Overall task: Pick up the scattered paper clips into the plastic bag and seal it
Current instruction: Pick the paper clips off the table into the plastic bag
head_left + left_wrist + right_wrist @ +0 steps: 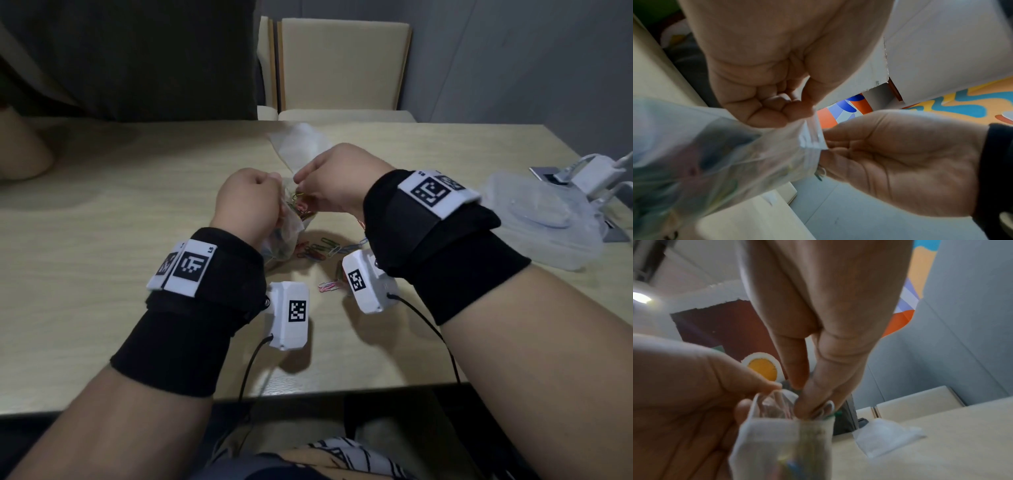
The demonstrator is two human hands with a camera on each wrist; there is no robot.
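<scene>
Spill risk: left hand (247, 195) pinches plastic bag (284, 236) rim, right hand (337, 181) pinches paper clips (300, 197) at its mouth; slack rim drops clips onto bench (102, 240).

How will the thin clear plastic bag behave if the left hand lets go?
The thin clear plastic bag looks floppy and crumpled, so it would likely slump. The coloured paper clips inside could spill, since its mouth is open.

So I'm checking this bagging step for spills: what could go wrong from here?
The left hand holds the bag up by one side of its mouth, so it may tip and spill. The right hand pushes clips in; some may snag at the rim. Loose clips on the table could be missed before sealing.
</scene>
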